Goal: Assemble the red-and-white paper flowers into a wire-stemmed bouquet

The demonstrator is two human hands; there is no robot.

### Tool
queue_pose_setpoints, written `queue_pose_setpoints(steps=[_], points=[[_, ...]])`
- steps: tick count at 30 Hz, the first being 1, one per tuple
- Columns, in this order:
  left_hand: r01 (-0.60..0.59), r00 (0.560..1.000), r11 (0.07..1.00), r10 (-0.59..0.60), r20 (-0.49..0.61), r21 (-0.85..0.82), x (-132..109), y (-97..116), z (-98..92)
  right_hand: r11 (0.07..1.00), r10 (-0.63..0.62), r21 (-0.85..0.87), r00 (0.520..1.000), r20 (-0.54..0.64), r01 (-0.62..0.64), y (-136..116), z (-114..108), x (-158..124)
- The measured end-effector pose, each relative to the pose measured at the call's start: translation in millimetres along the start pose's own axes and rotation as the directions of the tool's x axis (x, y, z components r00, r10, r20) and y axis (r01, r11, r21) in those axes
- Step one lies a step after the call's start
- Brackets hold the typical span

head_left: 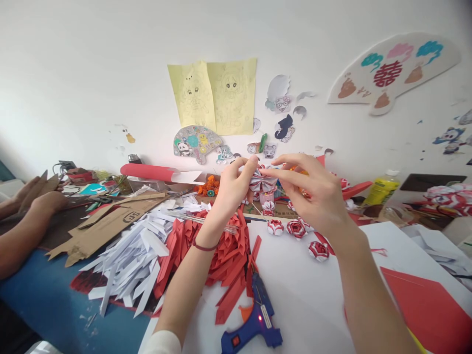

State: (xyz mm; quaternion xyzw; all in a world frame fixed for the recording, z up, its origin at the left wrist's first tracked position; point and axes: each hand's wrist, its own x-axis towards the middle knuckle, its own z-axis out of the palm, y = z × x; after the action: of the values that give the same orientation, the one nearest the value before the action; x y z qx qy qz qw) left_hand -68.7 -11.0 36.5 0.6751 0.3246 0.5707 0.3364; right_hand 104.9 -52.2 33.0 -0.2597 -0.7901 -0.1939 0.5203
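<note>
A paper flower [262,183] with white folds and red edges is between my hands, above the back of the worktable. My left hand [238,184] is closed in a pinch at the flower's left side; its fingertips partly cover it. On the other side, my right hand [313,189] has its fingers apart, the index fingertip at the flower's upper edge. Whether that fingertip touches is unclear. Several finished red-and-white paper roses [296,228] lie below on white board. A blue glue gun [254,314] with a lit red light rests nearer me.
Piles of white paper strips [132,260] and folded red strips [230,250] lie left of centre. Beyond them is torn cardboard [110,226]. Another person's hands [46,196] hold brown card at far left. A yellow bottle [381,188] and red paper [424,300] are right.
</note>
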Motion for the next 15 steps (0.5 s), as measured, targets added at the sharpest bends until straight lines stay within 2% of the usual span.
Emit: queue_pose_setpoints(steps=[9,13,15], points=[[-0.012,1.0,1.0,0.012,0.003,0.002,3.1,-4.4,0.7,1.0,0.011,0.012,1.0,-0.005,-0.011,-1.2,-2.3,-0.5],[-0.014,1.0,1.0,0.014,0.002,0.007,2.7,-3.5,0.4,1.0,0.016,-0.026,0.998,0.058,-0.015,-1.1,-2.1,-1.1],[-0.015,1.0,1.0,0.015,-0.001,0.007,2.3,-3.1,0.1,1.0,0.012,-0.024,0.999,0.045,-0.011,-0.5,-1.8,-1.5]])
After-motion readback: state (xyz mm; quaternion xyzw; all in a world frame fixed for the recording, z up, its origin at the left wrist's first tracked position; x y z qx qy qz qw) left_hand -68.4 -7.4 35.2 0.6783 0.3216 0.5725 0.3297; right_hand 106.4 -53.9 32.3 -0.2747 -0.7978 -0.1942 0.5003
